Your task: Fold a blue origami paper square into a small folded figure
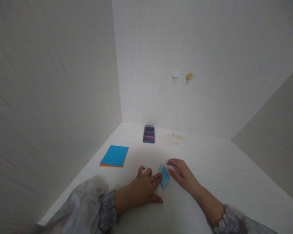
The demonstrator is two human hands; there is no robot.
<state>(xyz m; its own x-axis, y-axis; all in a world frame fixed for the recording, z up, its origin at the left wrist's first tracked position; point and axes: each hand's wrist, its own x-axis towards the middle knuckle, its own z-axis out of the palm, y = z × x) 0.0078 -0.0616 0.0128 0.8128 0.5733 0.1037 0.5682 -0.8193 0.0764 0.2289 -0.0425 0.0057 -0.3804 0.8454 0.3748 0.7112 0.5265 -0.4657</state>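
Note:
A small folded piece of light blue paper (165, 177) lies on the white table between my two hands, its narrow points facing away from me. My left hand (145, 188) rests at its left side, fingertips touching the paper's left edge, thumb spread apart below. On the other side, my right hand (183, 174) is beside the paper with its fingers apart and nothing held; thumb and forefinger are close to the paper's right edge.
A stack of square paper (115, 156), blue on top with orange edges below, lies at the left. A dark blurred phone-like object (149, 134) sits near the back wall. White (176, 75) and yellow (189, 76) hooks are on that wall.

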